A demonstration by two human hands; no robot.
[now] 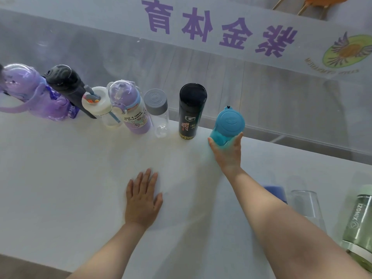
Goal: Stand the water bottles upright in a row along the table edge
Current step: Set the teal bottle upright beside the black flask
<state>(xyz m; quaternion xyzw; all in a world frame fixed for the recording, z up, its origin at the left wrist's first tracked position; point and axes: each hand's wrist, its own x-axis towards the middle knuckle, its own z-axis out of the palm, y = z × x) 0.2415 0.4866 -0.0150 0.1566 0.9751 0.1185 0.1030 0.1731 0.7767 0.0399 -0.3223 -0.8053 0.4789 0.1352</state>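
Note:
Several bottles stand upright in a row along the far edge of the white table point(80, 168): a purple jug point(26, 91), a dark grey bottle point(68, 85), a white-capped clear one point(98, 105), a lilac printed one point(130, 107), a grey-capped clear one point(158, 111) and a black flask point(191, 111). My right hand point(227, 152) grips a blue bottle point(228, 125) standing at the right end of the row. My left hand point(143, 200) lies flat on the table, fingers spread, holding nothing.
At the right, near me, lie a green bottle point(360, 224), a clear bottle point(306, 206) and a blue-capped item point(276, 193) partly hidden behind my right forearm. Beyond the far table edge is a glass panel with purple lettering point(217, 27).

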